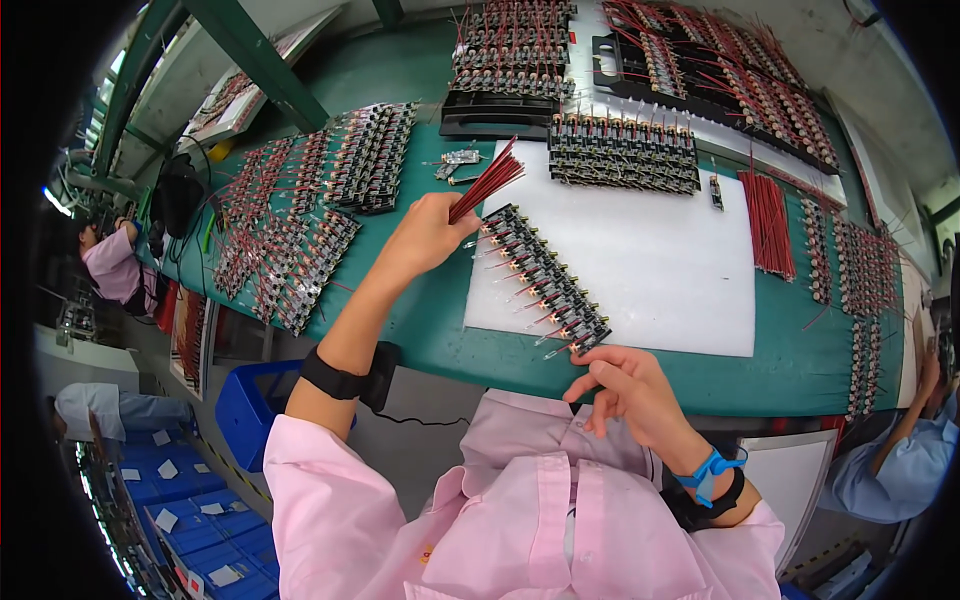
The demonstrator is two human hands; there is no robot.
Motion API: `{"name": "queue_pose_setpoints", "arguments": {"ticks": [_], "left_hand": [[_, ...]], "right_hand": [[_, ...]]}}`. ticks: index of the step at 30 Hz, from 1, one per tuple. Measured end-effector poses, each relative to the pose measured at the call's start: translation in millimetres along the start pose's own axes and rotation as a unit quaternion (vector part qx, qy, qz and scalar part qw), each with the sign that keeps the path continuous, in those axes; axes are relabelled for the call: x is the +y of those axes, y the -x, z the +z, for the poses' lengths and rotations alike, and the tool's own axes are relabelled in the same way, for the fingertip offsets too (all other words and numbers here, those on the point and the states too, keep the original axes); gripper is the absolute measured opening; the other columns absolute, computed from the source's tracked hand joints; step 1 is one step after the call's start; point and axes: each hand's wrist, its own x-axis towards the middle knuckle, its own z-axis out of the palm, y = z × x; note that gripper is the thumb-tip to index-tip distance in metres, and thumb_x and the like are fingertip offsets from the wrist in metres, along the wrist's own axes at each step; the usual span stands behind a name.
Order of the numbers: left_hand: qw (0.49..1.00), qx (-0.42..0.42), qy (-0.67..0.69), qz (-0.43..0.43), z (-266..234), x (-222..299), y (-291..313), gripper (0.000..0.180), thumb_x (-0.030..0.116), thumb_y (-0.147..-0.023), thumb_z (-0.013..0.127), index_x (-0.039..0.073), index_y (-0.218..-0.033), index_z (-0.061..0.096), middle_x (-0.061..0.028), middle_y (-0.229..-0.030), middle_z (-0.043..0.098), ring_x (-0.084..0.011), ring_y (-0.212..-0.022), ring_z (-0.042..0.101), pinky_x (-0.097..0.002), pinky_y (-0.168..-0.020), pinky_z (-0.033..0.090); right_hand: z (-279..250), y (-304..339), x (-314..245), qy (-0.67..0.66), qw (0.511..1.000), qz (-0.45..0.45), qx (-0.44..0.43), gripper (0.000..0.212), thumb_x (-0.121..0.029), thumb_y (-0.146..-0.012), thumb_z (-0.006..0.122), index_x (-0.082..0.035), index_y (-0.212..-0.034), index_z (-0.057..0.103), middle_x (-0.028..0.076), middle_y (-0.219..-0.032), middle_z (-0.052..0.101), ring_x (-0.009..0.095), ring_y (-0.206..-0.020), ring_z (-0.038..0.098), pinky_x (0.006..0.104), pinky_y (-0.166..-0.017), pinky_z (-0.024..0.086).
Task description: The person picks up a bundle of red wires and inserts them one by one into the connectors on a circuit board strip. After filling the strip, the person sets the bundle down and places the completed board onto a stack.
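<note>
My left hand (428, 235) is closed around a bundle of thin red wires (492, 178), whose free ends fan out to the upper right. Below the bundle, a slanting strip of small circuit boards (548, 280) lies on a white foam sheet (680, 270). Short wire leads and clear tips stick out along the strip's left side. By the strip's lower end is my right hand (635, 395), its fingers apart and loosely bent. The index finger is close to the last board; whether it touches cannot be made out.
Wired board strips (290, 260) cover the table's left side. A stacked block of boards (625, 155) sits on the foam's far edge, with loaded black trays (505, 115) behind. More red wires (767, 225) lie at right. A blue bin (245, 410) stands below the table. Other people work at both sides.
</note>
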Motion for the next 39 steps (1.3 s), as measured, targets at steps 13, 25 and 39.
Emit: {"name": "queue_pose_setpoints", "arguments": {"ticks": [13, 25, 39], "left_hand": [[0.988, -0.029, 0.140, -0.052, -5, 2, 12, 0.013, 0.016, -0.071, 0.056, 0.003, -0.073, 0.052, 0.0044, -0.045, 0.037, -0.0036, -0.035, 0.032, -0.0197, -0.033, 0.023], [0.989, -0.039, 0.130, -0.066, 0, -5, 12, 0.015, 0.017, -0.071, 0.056, 0.004, -0.071, 0.052, 0.0044, -0.045, 0.038, -0.0040, -0.035, 0.032, -0.0202, -0.032, 0.023], [0.825, -0.067, 0.536, -0.164, -20, 11, 59, 0.024, 0.027, -0.083, 0.044, 0.005, -0.072, 0.046, 0.0028, -0.050, 0.039, -0.0064, -0.037, 0.032, -0.0195, -0.032, 0.024]], "right_hand": [[5, 1, -3, 0.176, 0.978, -0.072, 0.092, 0.015, -0.011, -0.081, 0.042, 0.004, -0.083, 0.046, 0.010, -0.060, 0.054, 0.011, -0.035, 0.047, 0.0206, -0.035, 0.038], [0, -11, 1, 0.479, 0.811, -0.252, 0.221, 0.017, -0.009, -0.077, 0.048, 0.003, -0.066, 0.049, 0.009, -0.045, 0.047, 0.013, -0.038, 0.045, 0.0249, -0.036, 0.032], [9, 8, -27, 0.485, 0.808, -0.261, 0.210, 0.012, -0.007, -0.074, 0.051, 0.003, -0.068, 0.052, 0.011, -0.046, 0.045, 0.016, -0.037, 0.041, 0.0260, -0.037, 0.031]]}}
